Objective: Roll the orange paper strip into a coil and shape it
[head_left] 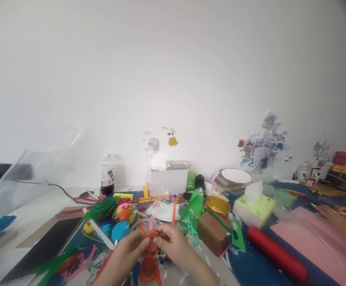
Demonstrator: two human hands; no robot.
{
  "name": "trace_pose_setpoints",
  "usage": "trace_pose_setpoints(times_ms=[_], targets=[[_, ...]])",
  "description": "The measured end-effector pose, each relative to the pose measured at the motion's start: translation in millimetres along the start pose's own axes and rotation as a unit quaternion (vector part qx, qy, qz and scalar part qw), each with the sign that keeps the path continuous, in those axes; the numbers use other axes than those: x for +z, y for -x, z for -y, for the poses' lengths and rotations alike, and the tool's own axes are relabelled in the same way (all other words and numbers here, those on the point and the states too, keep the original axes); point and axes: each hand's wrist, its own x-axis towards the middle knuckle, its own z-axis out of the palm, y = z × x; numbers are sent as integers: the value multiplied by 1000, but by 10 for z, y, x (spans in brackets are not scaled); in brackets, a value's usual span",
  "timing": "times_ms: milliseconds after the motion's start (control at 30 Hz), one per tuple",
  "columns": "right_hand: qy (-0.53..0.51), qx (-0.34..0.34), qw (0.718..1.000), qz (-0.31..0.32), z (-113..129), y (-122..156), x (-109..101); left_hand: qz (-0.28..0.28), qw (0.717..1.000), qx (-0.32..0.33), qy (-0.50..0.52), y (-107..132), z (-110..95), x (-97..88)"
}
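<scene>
Pinched between both my hands is an orange round piece (151, 241) with a patterned face; its exact kind is unclear. My left hand (129, 246) grips it from the left, thumb on the front. On its other side my right hand (173, 240) closes thumb and fingers on the edge. Just below hangs or lies a second orange round piece (148, 268), hollow like a shallow cup; I cannot tell whether the two are joined. Colourful woven balls, among them a green one (103, 208) and a pink-orange one (124, 211), sit left of my hands.
Green scissors (192, 232), a brown box (213, 232), a gold tin (218, 205) and a tissue pack (254, 204) stand to the right. A red roll (275, 254) lies nearer. Another person's hands (336, 220) rest over pink sheets (312, 242). A bottle (107, 174) stands back left.
</scene>
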Motion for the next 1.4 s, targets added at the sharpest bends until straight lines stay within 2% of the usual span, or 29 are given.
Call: trace_pose_setpoints(times_ms=[233, 400, 500, 667, 833, 1000, 1200, 1400], targets=[[58, -8, 998, -16, -8, -10, 18, -19, 1000, 12, 14, -11, 44, 34], [185, -55, 981, -34, 7, 22, 46, -51, 996, 28, -74, 29, -7, 61], [227, -52, 971, -48, -16, 26, 60, -75, 990, 42, -114, 32, 0, 68], [264, -62, 961, -54, -36, 11, 64, -64, 986, 54, -142, 41, -43, 54], [300, -89, 946, -81, -54, 19, 101, -114, 958, 107, -238, 49, -18, 47], [312, -128, 935, -104, -98, 19, 143, -156, 922, 185, -302, 19, 198, 57], [331, -165, 924, -100, -116, 25, 157, -184, 891, 211, -357, -15, 399, 50], [343, -170, 916, -120, -160, 23, 149, -187, 884, 216, -369, -10, 384, 61]])
